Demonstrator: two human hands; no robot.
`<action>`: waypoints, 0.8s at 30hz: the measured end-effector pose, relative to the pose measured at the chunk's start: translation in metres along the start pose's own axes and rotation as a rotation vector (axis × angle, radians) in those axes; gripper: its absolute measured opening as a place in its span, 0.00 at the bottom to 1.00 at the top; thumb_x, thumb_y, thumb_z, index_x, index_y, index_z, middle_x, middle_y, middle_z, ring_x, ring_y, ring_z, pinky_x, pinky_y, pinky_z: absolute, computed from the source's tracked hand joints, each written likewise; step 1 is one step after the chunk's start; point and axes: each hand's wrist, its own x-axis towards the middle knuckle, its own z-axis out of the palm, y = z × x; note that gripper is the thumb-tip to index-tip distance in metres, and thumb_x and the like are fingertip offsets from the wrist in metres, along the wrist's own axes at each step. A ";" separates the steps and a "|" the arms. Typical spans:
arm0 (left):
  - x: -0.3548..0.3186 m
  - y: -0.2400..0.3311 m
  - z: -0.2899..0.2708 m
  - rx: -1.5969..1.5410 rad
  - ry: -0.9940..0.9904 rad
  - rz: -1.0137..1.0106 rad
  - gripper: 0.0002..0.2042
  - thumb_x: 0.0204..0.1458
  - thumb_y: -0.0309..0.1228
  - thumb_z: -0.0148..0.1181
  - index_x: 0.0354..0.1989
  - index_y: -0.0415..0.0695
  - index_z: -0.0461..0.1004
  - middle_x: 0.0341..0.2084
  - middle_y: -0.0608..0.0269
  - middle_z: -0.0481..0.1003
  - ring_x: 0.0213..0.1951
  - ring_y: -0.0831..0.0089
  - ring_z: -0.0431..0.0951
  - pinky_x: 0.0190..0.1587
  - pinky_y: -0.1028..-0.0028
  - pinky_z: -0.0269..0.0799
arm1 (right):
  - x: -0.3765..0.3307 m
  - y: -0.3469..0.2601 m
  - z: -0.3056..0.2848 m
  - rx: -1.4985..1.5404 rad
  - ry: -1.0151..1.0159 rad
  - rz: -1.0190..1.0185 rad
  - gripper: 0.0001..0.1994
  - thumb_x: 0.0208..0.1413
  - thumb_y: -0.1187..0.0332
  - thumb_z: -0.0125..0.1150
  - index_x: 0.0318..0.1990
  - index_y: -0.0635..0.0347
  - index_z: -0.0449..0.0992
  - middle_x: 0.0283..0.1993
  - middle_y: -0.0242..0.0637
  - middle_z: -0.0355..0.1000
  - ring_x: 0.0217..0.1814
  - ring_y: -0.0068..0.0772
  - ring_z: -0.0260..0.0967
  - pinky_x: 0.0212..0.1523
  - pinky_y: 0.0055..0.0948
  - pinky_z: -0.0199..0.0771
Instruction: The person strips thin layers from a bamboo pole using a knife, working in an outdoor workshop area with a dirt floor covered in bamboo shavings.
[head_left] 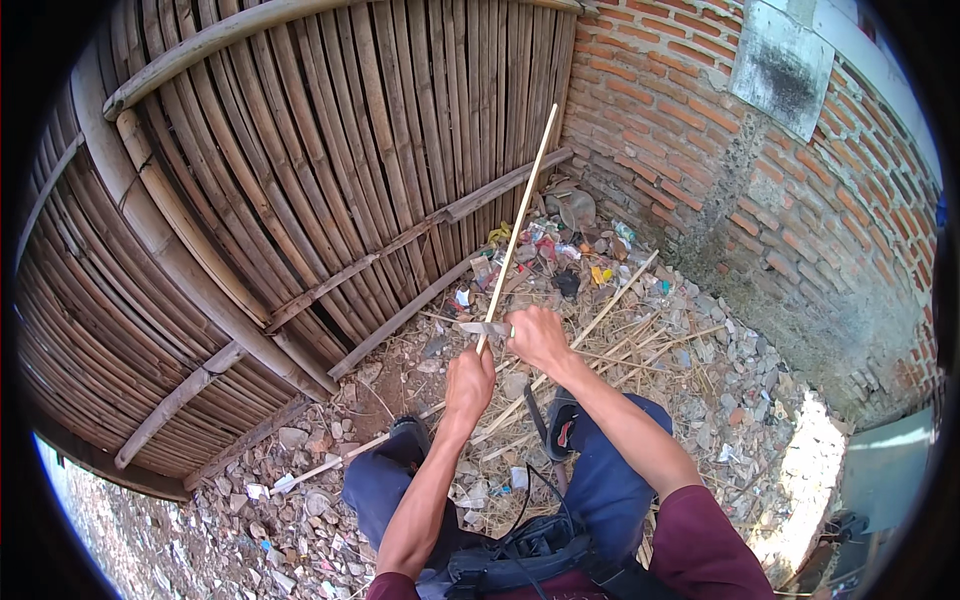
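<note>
My left hand is closed round the lower part of a long, pale bamboo strip. The strip slants up and away, its far end in front of the bamboo wall. My right hand grips the handle of a knife, most of the handle hidden in the fist. The short grey blade points left and lies across the strip, just above my left fist. Below my right hand, more bamboo strips lie on the ground among thin shavings.
A bamboo wall on the left meets a brick wall on the right. Rubbish is heaped in their corner. Stones and rubble cover the ground round my shoes. A dark curved tool stands between my knees.
</note>
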 end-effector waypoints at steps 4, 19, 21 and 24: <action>-0.001 0.004 -0.004 0.014 -0.018 -0.010 0.16 0.67 0.34 0.52 0.41 0.29 0.79 0.29 0.24 0.77 0.38 0.27 0.80 0.43 0.39 0.75 | 0.005 0.005 0.004 -0.037 -0.005 0.008 0.07 0.43 0.73 0.64 0.30 0.59 0.86 0.24 0.52 0.79 0.26 0.53 0.81 0.32 0.50 0.82; -0.030 0.032 -0.011 -0.094 -0.117 0.036 0.19 0.69 0.40 0.54 0.40 0.32 0.77 0.26 0.28 0.77 0.35 0.27 0.80 0.40 0.39 0.72 | 0.025 0.143 -0.058 0.225 0.402 0.545 0.13 0.60 0.66 0.58 0.34 0.66 0.84 0.33 0.63 0.77 0.40 0.63 0.81 0.41 0.57 0.74; -0.029 0.041 -0.018 -0.067 -0.154 -0.021 0.21 0.70 0.43 0.53 0.40 0.32 0.77 0.26 0.28 0.78 0.35 0.28 0.80 0.40 0.40 0.72 | 0.021 0.131 -0.061 0.295 0.383 0.438 0.13 0.60 0.66 0.58 0.33 0.67 0.84 0.31 0.62 0.77 0.38 0.62 0.80 0.40 0.55 0.73; -0.027 0.059 -0.026 -0.031 -0.249 -0.119 0.29 0.72 0.51 0.47 0.40 0.31 0.75 0.26 0.29 0.78 0.35 0.30 0.81 0.41 0.41 0.72 | 0.012 0.112 -0.061 0.312 0.377 0.249 0.10 0.57 0.69 0.58 0.30 0.65 0.83 0.27 0.57 0.76 0.33 0.59 0.78 0.37 0.50 0.71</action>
